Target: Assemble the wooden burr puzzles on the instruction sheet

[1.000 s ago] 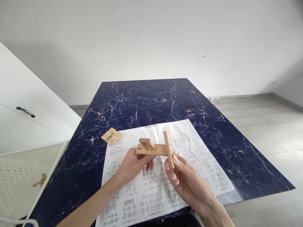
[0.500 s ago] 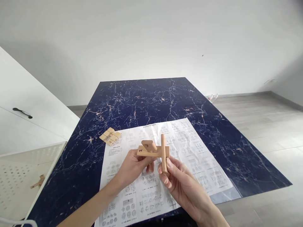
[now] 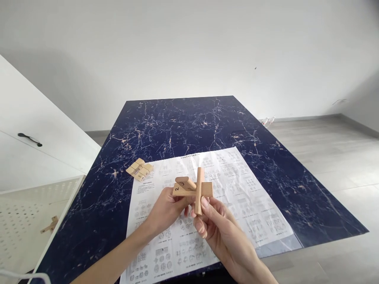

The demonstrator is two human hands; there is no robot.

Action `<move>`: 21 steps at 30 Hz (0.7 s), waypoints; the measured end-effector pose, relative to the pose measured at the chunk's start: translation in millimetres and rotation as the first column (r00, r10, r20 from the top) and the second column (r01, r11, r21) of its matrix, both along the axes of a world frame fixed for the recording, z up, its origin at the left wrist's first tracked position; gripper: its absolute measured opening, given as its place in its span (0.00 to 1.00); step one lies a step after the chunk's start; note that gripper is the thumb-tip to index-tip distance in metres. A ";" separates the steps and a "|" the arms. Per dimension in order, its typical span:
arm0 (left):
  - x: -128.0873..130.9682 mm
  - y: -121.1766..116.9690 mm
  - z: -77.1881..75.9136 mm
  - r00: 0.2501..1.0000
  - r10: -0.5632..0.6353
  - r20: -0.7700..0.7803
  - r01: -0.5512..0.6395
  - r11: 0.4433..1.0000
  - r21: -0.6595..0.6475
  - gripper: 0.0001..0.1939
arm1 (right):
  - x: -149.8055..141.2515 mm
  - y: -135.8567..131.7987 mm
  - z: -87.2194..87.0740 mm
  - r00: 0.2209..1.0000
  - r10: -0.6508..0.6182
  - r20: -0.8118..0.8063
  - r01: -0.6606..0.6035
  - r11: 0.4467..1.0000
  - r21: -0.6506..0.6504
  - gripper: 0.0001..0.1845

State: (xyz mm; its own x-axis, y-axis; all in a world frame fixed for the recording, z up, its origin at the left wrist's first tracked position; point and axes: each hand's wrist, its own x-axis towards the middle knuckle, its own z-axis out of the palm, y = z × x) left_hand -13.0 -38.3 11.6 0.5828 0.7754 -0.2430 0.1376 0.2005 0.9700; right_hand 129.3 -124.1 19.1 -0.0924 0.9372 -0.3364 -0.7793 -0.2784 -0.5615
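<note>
My left hand [image 3: 167, 209] is closed on a flat wooden puzzle piece [image 3: 207, 189] marked 2, its fingers under the left end. A second wooden piece [image 3: 185, 182], marked with a dark character, sticks up at a slant from the flat one. In my right hand [image 3: 217, 219] is a narrow wooden stick [image 3: 199, 185], pinched near its lower end between thumb and fingers. It stands nearly upright and crosses in front of the flat piece, close to the slanted one. Whether the stick touches them I cannot tell.
A printed sheet [image 3: 231, 225] with puzzle diagrams lies beneath my hands on the dark blue marbled table [image 3: 177, 126]. At its upper left corner rests an assembled wooden puzzle [image 3: 139, 169]. Left of the table, a wooden piece [image 3: 51, 225] lies on a perforated white surface [image 3: 17, 221].
My right hand has brought the stick leftward, from the right end of the flat piece to near the slanted piece. My left hand keeps its hold with little movement.
</note>
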 end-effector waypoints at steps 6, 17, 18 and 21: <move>2.3 0.0 4.8 1.000 -0.009 -0.015 0.009 0.999 0.051 0.21 | -2.9 -2.4 5.0 0.998 -0.057 0.024 0.058 0.998 -0.023 0.18; 5.5 -3.1 2.9 0.993 0.117 -0.009 -0.113 0.979 0.171 0.23 | -1.9 -2.4 7.8 0.967 -0.112 -0.229 0.092 0.991 -0.095 0.18; 6.0 -4.1 2.3 0.990 0.141 -0.009 -0.136 0.970 0.200 0.22 | -2.5 -2.3 7.6 0.960 -0.113 -0.255 0.089 0.991 -0.104 0.18; 6.2 -6.3 0.1 0.986 0.168 0.001 -0.162 0.947 0.278 0.18 | -4.0 -2.1 5.9 0.942 -0.152 -0.300 0.116 0.984 -0.136 0.17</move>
State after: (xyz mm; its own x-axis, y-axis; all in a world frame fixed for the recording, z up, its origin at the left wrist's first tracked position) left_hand -6.8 -44.6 11.7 0.4381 0.8987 -0.0171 0.1479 -0.0533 0.9876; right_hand 125.3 -126.2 25.0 -0.0849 0.9048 -0.4172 -0.9432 -0.2079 -0.2590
